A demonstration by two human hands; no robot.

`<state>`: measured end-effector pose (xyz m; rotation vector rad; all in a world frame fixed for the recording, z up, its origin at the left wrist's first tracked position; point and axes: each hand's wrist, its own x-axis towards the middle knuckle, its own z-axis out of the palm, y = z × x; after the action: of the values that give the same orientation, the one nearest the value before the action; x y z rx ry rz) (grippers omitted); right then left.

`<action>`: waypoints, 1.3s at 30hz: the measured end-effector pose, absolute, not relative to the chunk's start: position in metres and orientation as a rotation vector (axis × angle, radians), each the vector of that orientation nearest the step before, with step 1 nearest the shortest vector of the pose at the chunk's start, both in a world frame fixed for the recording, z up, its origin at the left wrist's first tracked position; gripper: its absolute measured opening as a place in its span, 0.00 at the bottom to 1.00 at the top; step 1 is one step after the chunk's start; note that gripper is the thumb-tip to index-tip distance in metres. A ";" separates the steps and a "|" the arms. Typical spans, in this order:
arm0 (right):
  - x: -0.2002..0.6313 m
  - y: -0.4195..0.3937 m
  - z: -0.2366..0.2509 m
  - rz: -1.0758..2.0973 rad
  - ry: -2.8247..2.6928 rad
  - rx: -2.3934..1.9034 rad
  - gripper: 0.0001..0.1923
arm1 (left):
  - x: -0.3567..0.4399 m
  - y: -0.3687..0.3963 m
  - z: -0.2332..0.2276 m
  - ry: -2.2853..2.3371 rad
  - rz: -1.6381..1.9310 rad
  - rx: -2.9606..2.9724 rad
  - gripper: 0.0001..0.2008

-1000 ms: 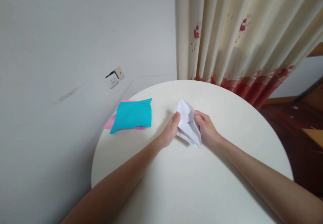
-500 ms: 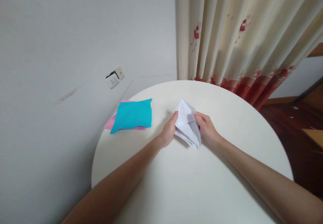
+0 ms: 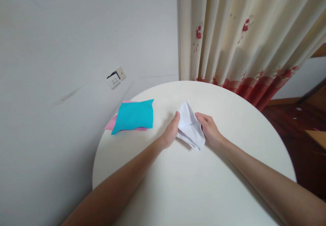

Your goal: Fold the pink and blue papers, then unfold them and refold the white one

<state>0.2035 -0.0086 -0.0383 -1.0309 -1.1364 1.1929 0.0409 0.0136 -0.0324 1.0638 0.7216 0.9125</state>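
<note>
Round white table (image 3: 193, 192) stood against a grey wall, curtain (image 3: 244, 32) behind. Left hand (image 3: 170, 131) and right hand (image 3: 210, 129) both pinched a folded white paper (image 3: 189, 127) at mid-table, fingers closed on its edges. Blue sheet (image 3: 133, 116) lay over pink sheet (image 3: 110, 124), well apart, left.

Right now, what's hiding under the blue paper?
A pink sheet of paper peeks out beneath the blue sheet of paper, on the round white table. Most of the pink sheet is covered, so anything else underneath cannot be seen.

Folded white paper (image 3: 189, 126), pinched between hands
</note>
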 end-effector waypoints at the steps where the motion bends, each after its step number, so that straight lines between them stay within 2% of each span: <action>1: 0.203 -0.009 -0.038 1.189 -1.149 -1.029 0.22 | 0.041 0.013 -0.032 0.726 0.919 1.078 0.34; 3: 0.203 -0.010 -0.036 1.195 -1.140 -1.022 0.22 | 0.041 0.012 -0.029 0.742 0.940 1.131 0.34; 8: 0.201 -0.008 -0.037 1.357 -0.950 -0.954 0.29 | 0.041 0.008 -0.020 0.797 0.987 1.265 0.26; 15: 0.203 -0.010 -0.029 1.468 -0.995 -0.797 0.22 | 0.038 0.011 -0.020 0.903 1.089 1.245 0.20; 31: 0.203 -0.012 -0.024 1.193 -1.213 -0.928 0.17 | 0.039 0.015 -0.020 0.942 1.108 1.307 0.13; 36: 0.209 -0.012 -0.023 1.029 -1.344 -0.949 0.16 | 0.040 0.018 -0.023 0.936 1.318 1.404 0.19; 39: 0.210 -0.012 -0.021 0.922 -1.393 -0.974 0.15 | 0.039 0.016 -0.022 0.930 1.452 1.570 0.15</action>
<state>0.2104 -0.0117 -0.0209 -0.9740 -1.3931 0.9221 0.0394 0.0158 -0.0223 1.5703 0.9304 1.4521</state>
